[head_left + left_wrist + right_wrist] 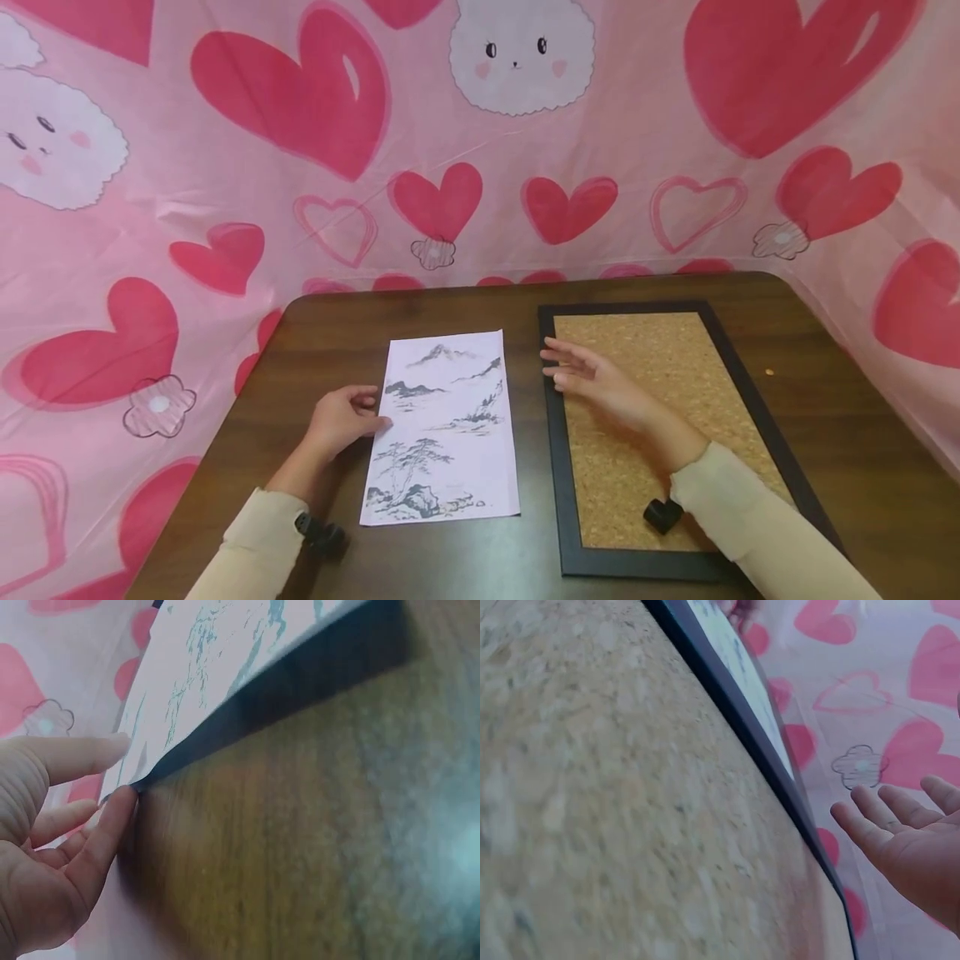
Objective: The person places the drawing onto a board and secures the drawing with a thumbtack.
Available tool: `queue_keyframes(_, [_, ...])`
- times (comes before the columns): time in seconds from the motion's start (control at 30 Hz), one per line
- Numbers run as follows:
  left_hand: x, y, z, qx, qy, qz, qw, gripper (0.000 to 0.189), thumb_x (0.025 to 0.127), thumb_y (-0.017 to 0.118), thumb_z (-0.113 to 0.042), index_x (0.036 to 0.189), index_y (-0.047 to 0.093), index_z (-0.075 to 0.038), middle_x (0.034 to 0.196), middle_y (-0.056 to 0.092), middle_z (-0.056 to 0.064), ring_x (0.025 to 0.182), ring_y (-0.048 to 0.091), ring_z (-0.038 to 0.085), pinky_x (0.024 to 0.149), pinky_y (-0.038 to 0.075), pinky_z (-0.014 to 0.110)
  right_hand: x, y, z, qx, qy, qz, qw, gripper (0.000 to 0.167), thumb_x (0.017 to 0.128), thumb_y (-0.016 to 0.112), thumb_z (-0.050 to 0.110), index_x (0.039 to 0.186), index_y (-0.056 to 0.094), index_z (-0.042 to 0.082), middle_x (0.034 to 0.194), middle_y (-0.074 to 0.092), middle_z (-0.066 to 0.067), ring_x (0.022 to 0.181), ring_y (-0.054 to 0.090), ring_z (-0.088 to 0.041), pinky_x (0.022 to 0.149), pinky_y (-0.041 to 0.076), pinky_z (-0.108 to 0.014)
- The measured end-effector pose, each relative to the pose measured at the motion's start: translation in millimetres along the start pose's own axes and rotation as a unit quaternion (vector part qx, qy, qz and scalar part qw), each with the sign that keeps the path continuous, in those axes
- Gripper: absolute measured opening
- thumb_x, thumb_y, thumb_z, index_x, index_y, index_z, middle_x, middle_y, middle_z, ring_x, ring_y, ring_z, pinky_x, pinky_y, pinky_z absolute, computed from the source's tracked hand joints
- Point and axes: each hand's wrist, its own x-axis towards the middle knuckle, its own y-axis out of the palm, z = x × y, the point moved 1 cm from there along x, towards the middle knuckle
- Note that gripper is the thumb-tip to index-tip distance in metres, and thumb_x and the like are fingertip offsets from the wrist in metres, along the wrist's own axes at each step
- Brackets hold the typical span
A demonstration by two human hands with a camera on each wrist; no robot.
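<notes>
A sheet of white paper with an ink landscape painting [442, 425] of mountains, trees and rocks lies left of centre on the dark wood table. My left hand [345, 423] pinches its left edge, thumb over the top and fingers underneath. In the left wrist view the painted sheet [217, 656] is raised there and casts a dark shadow. To the right lies a cork board [630, 400] with a black frame. Over the frame's left side hovers my right hand [600, 383], its fingers spread and holding nothing. The right wrist view shows that hand [915, 840] with straight fingers beyond the cork.
The wooden table [322, 333] has rounded far corners. A pink cloth [510, 150] with red hearts and white faces hangs behind and beside it. Right of the board is a small orange speck [769, 372]. Black wrist cameras sit near both sleeves.
</notes>
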Motion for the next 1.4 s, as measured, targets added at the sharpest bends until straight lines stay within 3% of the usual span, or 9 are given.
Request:
queue_keyframes(0.27, [6.7, 12.7, -5.0, -0.029, 0.006, -0.008, 0.9995, 0.051, 0.076, 0.083, -0.01, 0.124, 0.064, -0.004, 0.108, 0.066, 0.012, 0.085, 0.065, 0.022, 0.075, 0.057, 0.035, 11.5, 4.5, -7.6, 0.059, 0.006, 0.03, 0.9978, 0.063, 0.101, 0.056, 0.018, 0.154, 0.024, 0.006, 0.153, 0.028, -0.028, 0.136, 0.034, -0.046, 0.104, 0.038, -0.05])
queue_keyframes(0.5, [9.9, 22.6, -6.1, -0.095, 0.003, -0.023, 0.9952, 0.038, 0.077, 0.08, -0.004, 0.113, 0.069, -0.001, 0.101, 0.07, 0.012, 0.083, 0.069, 0.023, 0.075, 0.057, 0.035, 18.4, 9.6, -10.8, 0.076, 0.033, 0.027, 0.9962, 0.063, 0.101, 0.055, 0.017, 0.154, 0.022, 0.004, 0.153, 0.028, -0.026, 0.136, 0.036, -0.043, 0.104, 0.039, -0.048])
queue_keyframes(0.8, [8.3, 23.3, -6.7, -0.181, -0.036, -0.018, 0.9827, 0.043, 0.083, 0.077, -0.012, 0.123, 0.065, -0.003, 0.119, 0.065, 0.018, 0.106, 0.063, 0.03, 0.096, 0.048, 0.044, 20.8, 11.9, -12.1, 0.074, 0.041, 0.032, 0.9959, 0.068, 0.1, 0.057, 0.022, 0.154, 0.021, 0.001, 0.154, 0.029, -0.025, 0.136, 0.037, -0.041, 0.105, 0.038, -0.049])
queue_keyframes(1.0, [7.4, 22.5, -7.8, -0.205, -0.031, -0.013, 0.9781, 0.039, 0.084, 0.075, -0.008, 0.122, 0.067, 0.0, 0.12, 0.066, 0.019, 0.109, 0.062, 0.031, 0.095, 0.049, 0.041, 22.0, 11.5, -13.0, 0.069, 0.042, 0.026, 0.9964, 0.066, 0.1, 0.056, 0.021, 0.153, 0.023, 0.0, 0.153, 0.029, -0.026, 0.137, 0.036, -0.041, 0.106, 0.037, -0.047])
queue_keyframes(1.17, [4.1, 20.6, -9.8, -0.238, -0.023, -0.027, 0.9706, 0.039, 0.084, 0.073, -0.003, 0.123, 0.066, 0.001, 0.118, 0.067, 0.018, 0.101, 0.064, 0.023, 0.085, 0.053, 0.027, 20.8, 12.2, -11.7, 0.048, 0.048, 0.023, 0.9974, 0.065, 0.1, 0.058, 0.019, 0.151, 0.025, -0.005, 0.153, 0.029, -0.027, 0.137, 0.035, -0.041, 0.106, 0.038, -0.043])
queue_keyframes(1.4, [-1.7, 14.4, -19.9, -0.313, 0.008, -0.036, 0.9491, 0.042, 0.084, 0.07, 0.005, 0.124, 0.062, 0.007, 0.115, 0.068, 0.017, 0.094, 0.065, 0.015, 0.08, 0.052, 0.022, 19.9, 11.7, -9.8, 0.053, 0.068, 0.009, 0.9963, 0.065, 0.097, 0.061, 0.012, 0.145, 0.027, -0.015, 0.15, 0.028, -0.032, 0.134, 0.036, -0.046, 0.101, 0.043, -0.042])
